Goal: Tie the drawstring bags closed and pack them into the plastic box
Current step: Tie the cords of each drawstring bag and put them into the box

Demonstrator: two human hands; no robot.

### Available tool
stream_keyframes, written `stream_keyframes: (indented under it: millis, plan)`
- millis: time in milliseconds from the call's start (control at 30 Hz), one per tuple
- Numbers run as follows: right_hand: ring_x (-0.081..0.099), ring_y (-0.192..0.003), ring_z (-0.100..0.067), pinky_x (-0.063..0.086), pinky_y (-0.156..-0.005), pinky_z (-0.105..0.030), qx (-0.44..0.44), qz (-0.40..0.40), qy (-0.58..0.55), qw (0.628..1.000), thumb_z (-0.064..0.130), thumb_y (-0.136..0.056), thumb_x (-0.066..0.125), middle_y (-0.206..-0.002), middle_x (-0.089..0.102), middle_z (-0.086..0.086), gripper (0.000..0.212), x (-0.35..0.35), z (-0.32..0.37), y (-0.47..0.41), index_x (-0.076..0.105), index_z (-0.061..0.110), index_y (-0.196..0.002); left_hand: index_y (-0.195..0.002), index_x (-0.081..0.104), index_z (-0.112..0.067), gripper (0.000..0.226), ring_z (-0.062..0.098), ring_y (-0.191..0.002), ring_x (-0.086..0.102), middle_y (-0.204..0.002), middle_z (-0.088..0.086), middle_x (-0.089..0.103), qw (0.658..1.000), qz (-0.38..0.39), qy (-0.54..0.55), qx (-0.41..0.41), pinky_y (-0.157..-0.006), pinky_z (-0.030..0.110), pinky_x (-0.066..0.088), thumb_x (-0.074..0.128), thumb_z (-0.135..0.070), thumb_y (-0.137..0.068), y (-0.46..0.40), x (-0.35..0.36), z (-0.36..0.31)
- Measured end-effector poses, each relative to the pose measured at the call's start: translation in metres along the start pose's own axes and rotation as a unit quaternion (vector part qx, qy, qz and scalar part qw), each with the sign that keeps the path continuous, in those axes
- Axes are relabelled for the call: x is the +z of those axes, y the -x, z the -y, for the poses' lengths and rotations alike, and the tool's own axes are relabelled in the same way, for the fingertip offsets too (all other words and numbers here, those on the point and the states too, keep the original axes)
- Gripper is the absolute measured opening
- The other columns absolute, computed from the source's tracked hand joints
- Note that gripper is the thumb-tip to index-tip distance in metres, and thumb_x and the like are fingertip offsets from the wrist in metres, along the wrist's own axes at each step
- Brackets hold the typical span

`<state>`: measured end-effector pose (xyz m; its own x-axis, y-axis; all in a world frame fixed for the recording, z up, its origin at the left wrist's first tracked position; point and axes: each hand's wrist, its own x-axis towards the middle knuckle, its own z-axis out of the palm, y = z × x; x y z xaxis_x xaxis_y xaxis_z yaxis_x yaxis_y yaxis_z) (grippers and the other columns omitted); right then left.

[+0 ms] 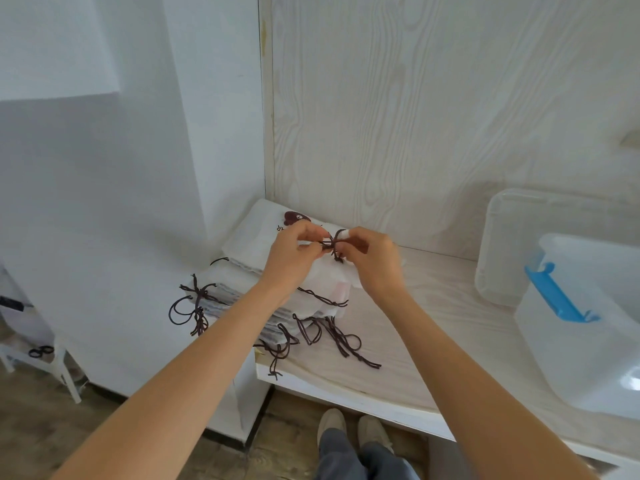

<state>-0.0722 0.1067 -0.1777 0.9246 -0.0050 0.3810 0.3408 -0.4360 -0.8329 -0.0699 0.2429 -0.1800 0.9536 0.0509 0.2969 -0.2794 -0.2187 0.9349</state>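
— Bag (329,275), white cloth, is held up just above the stack (249,271) at the worktop's (433,327) left end, near the back corner.

— And the hands?

— Both are on its dark cord (333,244). Left hand (294,258) pinches the cord from one side, right hand (374,261) pinches it from the other, fingers curled tight, the cord crossing between the fingertips. It looks like a knot half formed, though the fingers hide most of it.

— What lies under it?

— The stack of folded white bags, the top one with a brown printed figure (294,218) toward the back wall. Their loose cords (332,337) trail over the worktop's front edge and left edge.

— The box?

— Box (581,341), clear plastic with a blue latch (557,296), sits at the worktop's right end, well apart from the stack. Its clear lid (502,244) leans against the back wall just behind it.

— Anything else?

— Two shoes (353,427) on the wooden floor below the front edge.
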Motion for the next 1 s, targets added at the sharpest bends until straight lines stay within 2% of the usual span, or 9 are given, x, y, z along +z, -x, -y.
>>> stream_keyframes:
  millis: [67, 133, 300, 433, 567, 667, 767, 933, 1000]
  plan:
    - [0.059, -0.066, -0.006, 0.041, -0.059, -0.01, 0.001, 0.013, 0.014, 1.0, 0.009, -0.085, 0.063, -0.071, 0.067, 0.004, 0.009, 0.0, 0.001, -0.002, 0.069, 0.016, -0.082, -0.1, 0.061, -0.019, 0.027, 0.012, -0.092, 0.063, -0.094, -0.011, 0.061, 0.998, 0.013, -0.051, 0.026, -0.082, 0.025, 0.052, 0.05, 0.001, -0.085, 0.0, 0.001, -0.001]
    - [0.058, -0.062, -0.006, 0.042, -0.059, -0.013, 0.002, 0.024, 0.024, 0.999, 0.01, -0.085, 0.063, -0.067, 0.066, 0.004, 0.009, -0.001, 0.001, -0.003, 0.069, 0.015, -0.081, -0.105, 0.06, -0.021, 0.022, 0.0, -0.089, 0.061, -0.093, -0.013, 0.063, 0.995, 0.024, -0.072, 0.065, -0.078, 0.016, 0.049, 0.056, -0.008, -0.088, 0.001, 0.003, -0.003]
    - [0.054, -0.052, 0.004, 0.039, -0.055, -0.008, 0.013, 0.038, 0.009, 0.999, 0.009, -0.084, 0.064, -0.065, 0.065, 0.003, 0.008, -0.004, 0.003, -0.007, 0.066, 0.008, -0.076, -0.093, 0.068, -0.013, 0.01, -0.009, -0.081, 0.06, -0.085, -0.011, 0.066, 0.984, -0.023, -0.097, 0.146, -0.074, 0.008, 0.046, 0.063, -0.007, -0.086, -0.001, 0.007, 0.0]
    - [0.057, -0.063, -0.012, 0.046, -0.064, -0.03, 0.019, 0.009, -0.015, 1.0, 0.01, -0.083, 0.065, -0.074, 0.069, -0.01, 0.011, -0.002, -0.001, -0.006, 0.066, -0.001, -0.083, -0.088, 0.073, -0.01, 0.008, -0.002, -0.075, 0.062, -0.076, -0.013, 0.066, 0.986, -0.055, -0.086, 0.129, -0.072, 0.008, 0.046, 0.066, -0.01, -0.084, -0.001, 0.008, 0.0]
    - [0.061, -0.065, -0.006, 0.048, -0.064, -0.02, 0.025, -0.021, -0.041, 0.999, 0.01, -0.084, 0.065, -0.07, 0.067, 0.003, 0.006, 0.0, -0.004, -0.002, 0.067, 0.005, -0.084, -0.092, 0.074, -0.015, 0.011, -0.005, -0.076, 0.063, -0.078, -0.013, 0.068, 0.991, -0.005, -0.099, 0.094, -0.076, 0.012, 0.048, 0.067, -0.019, -0.084, -0.004, 0.005, 0.0]
    - [0.065, -0.071, -0.011, 0.052, -0.069, -0.025, 0.03, -0.025, -0.052, 0.998, 0.01, -0.084, 0.065, -0.074, 0.069, 0.0, 0.007, 0.001, -0.007, -0.003, 0.067, 0.004, -0.085, -0.095, 0.074, -0.014, 0.017, -0.009, -0.073, 0.062, -0.078, -0.012, 0.068, 0.993, 0.028, -0.096, 0.063, -0.07, 0.004, 0.043, 0.073, -0.02, -0.079, -0.006, 0.001, -0.003]
    - [0.065, -0.071, -0.009, 0.05, -0.067, -0.018, 0.032, -0.036, -0.071, 0.996, 0.007, -0.083, 0.066, -0.076, 0.069, 0.0, 0.006, 0.004, -0.007, -0.002, 0.069, 0.004, -0.087, -0.09, 0.075, -0.012, 0.013, -0.01, -0.063, 0.058, -0.071, -0.012, 0.064, 0.989, 0.043, -0.134, 0.041, -0.063, 0.0, 0.04, 0.074, -0.013, -0.077, -0.009, -0.004, -0.006]
    - [0.062, -0.071, -0.008, 0.047, -0.068, -0.015, 0.038, -0.049, -0.078, 0.995, 0.007, -0.083, 0.066, -0.077, 0.067, 0.001, 0.005, 0.004, -0.006, -0.002, 0.068, 0.008, -0.087, -0.087, 0.073, -0.014, 0.006, -0.004, -0.06, 0.056, -0.071, -0.005, 0.065, 0.994, 0.076, -0.07, -0.034, -0.062, 0.011, 0.043, 0.069, -0.017, -0.083, -0.01, -0.009, -0.008]
    - [0.059, -0.075, -0.007, 0.043, -0.068, -0.007, 0.012, -0.074, -0.017, 0.997, 0.008, -0.082, 0.068, -0.086, 0.063, 0.001, 0.009, 0.006, -0.008, -0.001, 0.067, 0.009, -0.091, -0.085, 0.07, -0.017, 0.004, 0.002, -0.065, 0.054, -0.071, -0.007, 0.063, 0.991, 0.089, -0.013, -0.097, -0.063, 0.016, 0.041, 0.066, -0.02, -0.085, -0.009, -0.01, -0.008]
